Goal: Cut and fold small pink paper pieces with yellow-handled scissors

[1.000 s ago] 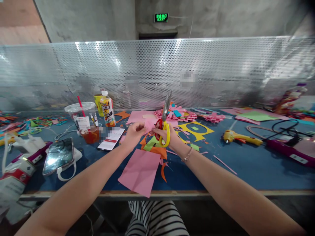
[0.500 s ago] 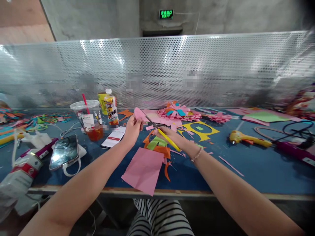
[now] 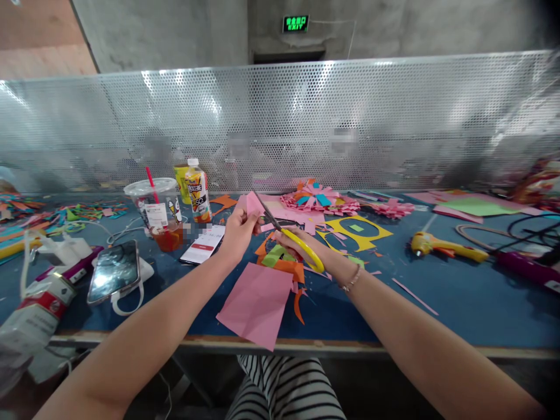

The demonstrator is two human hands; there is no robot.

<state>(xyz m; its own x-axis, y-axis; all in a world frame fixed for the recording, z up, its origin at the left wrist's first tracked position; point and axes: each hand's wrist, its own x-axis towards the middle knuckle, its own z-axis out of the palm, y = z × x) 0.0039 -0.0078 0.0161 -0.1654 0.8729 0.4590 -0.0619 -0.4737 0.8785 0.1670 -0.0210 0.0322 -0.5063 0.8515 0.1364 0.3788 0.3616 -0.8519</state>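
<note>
Pinched in my left hand (image 3: 241, 233) is a small piece of pink paper (image 3: 254, 204), held up above the table. My right hand (image 3: 301, 244) grips yellow-handled scissors (image 3: 306, 249), whose dark blades point up and to the left, right at the paper's edge. Whether the blades are closed on the paper is hard to make out. Below my hands, a larger pink sheet (image 3: 258, 303) lies near the table's front edge. Orange scraps (image 3: 284, 269) and a green scrap (image 3: 275, 255) lie between it and my right hand.
A lidded drink cup (image 3: 157, 216), a juice bottle (image 3: 198, 189) and a phone (image 3: 203, 245) stand or lie left of my hands. Another phone (image 3: 114, 271) rests farther left. Behind are pink paper flowers (image 3: 317, 199); rightward, a yellow cutout sheet (image 3: 363, 233) and a glue gun (image 3: 446, 247).
The scissors have turned slightly, so their yellow handle loop shows wider. The pink piece in my left hand has tilted and shifted a little to the right.
</note>
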